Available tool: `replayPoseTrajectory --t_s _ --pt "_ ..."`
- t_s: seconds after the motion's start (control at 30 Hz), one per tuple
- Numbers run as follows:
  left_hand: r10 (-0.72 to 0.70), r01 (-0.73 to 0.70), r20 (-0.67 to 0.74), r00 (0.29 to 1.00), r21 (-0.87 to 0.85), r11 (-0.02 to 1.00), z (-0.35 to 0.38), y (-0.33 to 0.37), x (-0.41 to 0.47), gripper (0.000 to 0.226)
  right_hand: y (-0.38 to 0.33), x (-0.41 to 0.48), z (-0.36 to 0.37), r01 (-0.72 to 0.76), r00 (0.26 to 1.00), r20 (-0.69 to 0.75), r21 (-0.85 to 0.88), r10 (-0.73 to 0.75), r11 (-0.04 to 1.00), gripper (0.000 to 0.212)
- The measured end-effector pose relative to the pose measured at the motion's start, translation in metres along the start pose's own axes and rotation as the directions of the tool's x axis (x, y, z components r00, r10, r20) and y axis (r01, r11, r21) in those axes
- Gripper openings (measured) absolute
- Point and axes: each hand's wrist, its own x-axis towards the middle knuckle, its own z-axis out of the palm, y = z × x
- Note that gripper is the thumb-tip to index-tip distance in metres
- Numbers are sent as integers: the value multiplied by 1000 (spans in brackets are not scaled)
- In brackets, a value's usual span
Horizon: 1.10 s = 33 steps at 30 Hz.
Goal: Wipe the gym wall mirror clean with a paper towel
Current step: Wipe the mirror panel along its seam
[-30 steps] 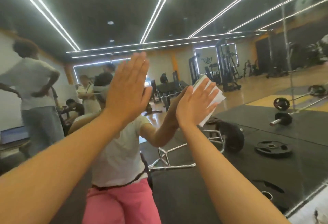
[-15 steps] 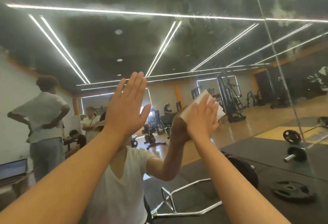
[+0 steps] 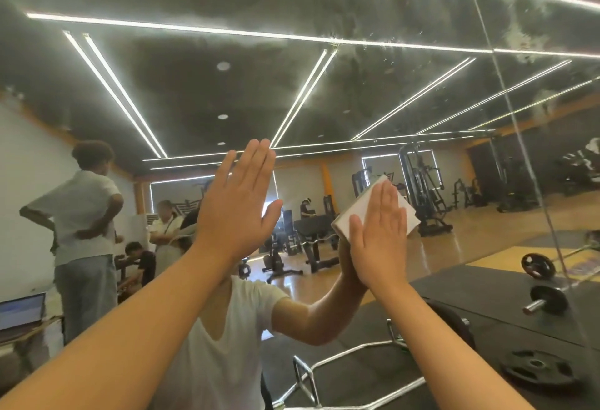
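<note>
**A:** Where's the towel (image 3: 355, 211)?

**B:** Flat against the mirror (image 3: 194, 84), under the right hand (image 3: 378, 240). It's a folded white pad, right of centre, with its corners showing past the fingers (image 3: 389, 205) above and to both sides.

**A:** Is the hand gripping it?

**B:** No. The fingers are straight and together, and the palm presses the towel to the glass. The hand's reflection meets it at the heel of the palm.

**A:** And the left hand (image 3: 238, 201)?

**B:** Raised to the left of the right one, fingers straight and close together, thumb out, holding nothing. Whether it touches the glass I cannot tell.

**A:** How does the glass look?

**B:** Pale smears (image 3: 522, 36) and specks across the upper part, thickest along the seam (image 3: 506, 97) at upper right, well above the towel.

**A:** What shows in the reflection?

**B:** The person's white shirt (image 3: 227, 344) between the two forearms, people (image 3: 84, 214) at the left, a laptop (image 3: 21, 312) at the left edge, and gym machines (image 3: 418, 195) behind. At lower right a barbell (image 3: 548, 299), a plate (image 3: 535, 365) and a steel hex bar (image 3: 341, 357) lie on black mats (image 3: 487, 322).
</note>
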Motion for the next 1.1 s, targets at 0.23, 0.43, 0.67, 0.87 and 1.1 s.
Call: replayPoseTrajectory --t_s 0.23,0.43,0.67,0.87,1.1 --pt "-7 7 -14 1000 -9 1000 3 -1 1 74 -29 37 -5 -90 996 -7 18 90 996 75" --pt "13 -21 -63 998 -136 990 -3 -4 4 72 -56 85 -14 -100 995 -2 44 100 994 68" --pt "38 -61 -165 986 -132 989 -34 -51 87 60 -87 152 -17 -125 990 -56 73 129 989 68" --pt "-47 33 -134 990 -105 994 -42 -102 215 68 -119 235 -33 -121 991 -53 76 125 990 68" --pt "-116 115 -53 992 -9 993 -51 -151 355 68 -139 301 -42 -113 988 -97 53 118 992 78"
